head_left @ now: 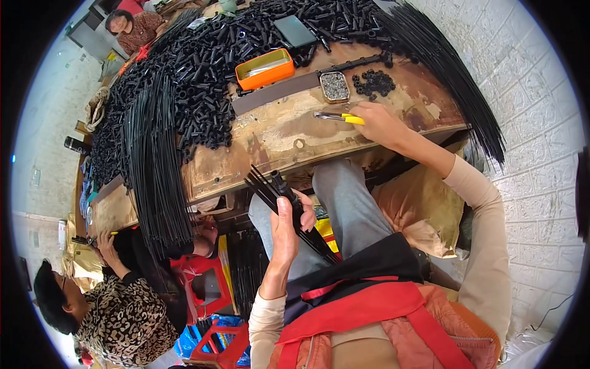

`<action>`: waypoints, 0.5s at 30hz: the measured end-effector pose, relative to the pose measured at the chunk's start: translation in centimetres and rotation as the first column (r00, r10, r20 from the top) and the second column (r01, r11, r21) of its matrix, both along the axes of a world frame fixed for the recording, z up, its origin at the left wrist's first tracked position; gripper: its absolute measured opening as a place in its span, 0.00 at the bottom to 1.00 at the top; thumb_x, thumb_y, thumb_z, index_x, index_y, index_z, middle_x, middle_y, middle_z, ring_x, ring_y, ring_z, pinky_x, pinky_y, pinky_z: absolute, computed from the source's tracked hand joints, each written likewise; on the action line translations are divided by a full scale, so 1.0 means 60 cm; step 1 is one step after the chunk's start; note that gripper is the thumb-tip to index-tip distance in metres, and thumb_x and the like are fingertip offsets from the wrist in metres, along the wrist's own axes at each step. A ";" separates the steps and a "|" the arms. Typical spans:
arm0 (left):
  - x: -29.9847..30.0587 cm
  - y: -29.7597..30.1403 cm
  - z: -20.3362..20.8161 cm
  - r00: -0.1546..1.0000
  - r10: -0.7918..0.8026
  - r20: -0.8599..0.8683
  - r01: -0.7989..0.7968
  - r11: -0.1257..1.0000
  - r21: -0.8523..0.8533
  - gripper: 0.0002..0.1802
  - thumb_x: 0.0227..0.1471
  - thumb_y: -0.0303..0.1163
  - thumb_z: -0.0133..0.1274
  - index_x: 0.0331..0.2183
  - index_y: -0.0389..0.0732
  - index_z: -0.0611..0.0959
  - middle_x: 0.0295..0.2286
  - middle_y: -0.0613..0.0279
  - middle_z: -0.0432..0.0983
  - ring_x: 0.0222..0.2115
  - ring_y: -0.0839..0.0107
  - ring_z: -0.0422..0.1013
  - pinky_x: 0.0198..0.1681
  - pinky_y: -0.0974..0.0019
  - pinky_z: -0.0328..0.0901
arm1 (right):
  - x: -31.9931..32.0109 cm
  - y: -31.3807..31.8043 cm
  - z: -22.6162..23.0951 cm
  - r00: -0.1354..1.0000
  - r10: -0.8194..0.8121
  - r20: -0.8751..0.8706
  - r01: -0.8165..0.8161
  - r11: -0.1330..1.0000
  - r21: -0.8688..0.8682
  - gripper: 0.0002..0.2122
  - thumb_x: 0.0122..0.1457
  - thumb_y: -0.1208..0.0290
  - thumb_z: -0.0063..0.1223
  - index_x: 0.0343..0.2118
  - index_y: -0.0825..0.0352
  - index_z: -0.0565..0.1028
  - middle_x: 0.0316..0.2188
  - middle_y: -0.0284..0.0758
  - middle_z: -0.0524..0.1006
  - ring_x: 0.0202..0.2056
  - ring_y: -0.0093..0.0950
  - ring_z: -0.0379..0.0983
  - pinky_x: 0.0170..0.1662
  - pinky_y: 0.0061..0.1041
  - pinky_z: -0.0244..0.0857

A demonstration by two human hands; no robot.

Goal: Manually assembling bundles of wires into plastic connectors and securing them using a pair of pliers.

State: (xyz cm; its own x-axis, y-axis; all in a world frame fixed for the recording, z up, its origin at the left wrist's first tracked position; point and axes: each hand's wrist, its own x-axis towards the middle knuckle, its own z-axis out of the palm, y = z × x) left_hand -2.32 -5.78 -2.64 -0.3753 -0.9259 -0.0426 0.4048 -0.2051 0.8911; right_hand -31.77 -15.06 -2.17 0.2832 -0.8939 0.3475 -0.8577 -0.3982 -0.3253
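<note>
My left hand (284, 232) is closed around a bundle of thin black rods (318, 245), held over my lap in front of the table edge. A short black tube (280, 184) stands among the rod tips at the top of this grip. Above the worn wooden table (276, 132), my right hand (380, 125) grips pliers (353, 119) with yellow handles, their metal jaws pointing left. Just beyond the pliers sits a small tin (336, 101) of tiny metal pieces. Beside it lies a cluster of small black rings (373, 84).
A heap of black tubular parts (209, 67) covers the table's far and left side. An orange box (267, 79) and a dark phone-like slab (295, 31) are there too. Long black rods (153, 166) overhang both sides. A co-worker (126, 307) sits at left, another person (135, 27) farther back.
</note>
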 end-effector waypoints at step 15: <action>0.018 0.050 0.016 1.000 0.003 -0.017 -0.004 0.997 -0.080 0.32 0.62 0.58 0.35 0.33 0.35 0.72 0.16 0.69 0.60 0.16 0.78 0.57 0.21 0.73 0.53 | 0.010 -0.015 0.061 0.994 -0.027 0.108 0.003 0.976 0.216 0.09 0.51 0.75 0.49 0.32 0.74 0.74 0.27 0.46 0.79 0.27 0.38 0.78 0.31 0.32 0.73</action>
State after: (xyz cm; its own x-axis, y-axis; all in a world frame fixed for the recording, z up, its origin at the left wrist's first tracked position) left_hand -1.24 -2.76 -1.67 -0.3722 -0.9274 0.0381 0.4201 -0.1317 0.8979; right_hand -31.16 -15.95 1.50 0.2404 -0.9549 0.1742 -0.8175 -0.2960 -0.4941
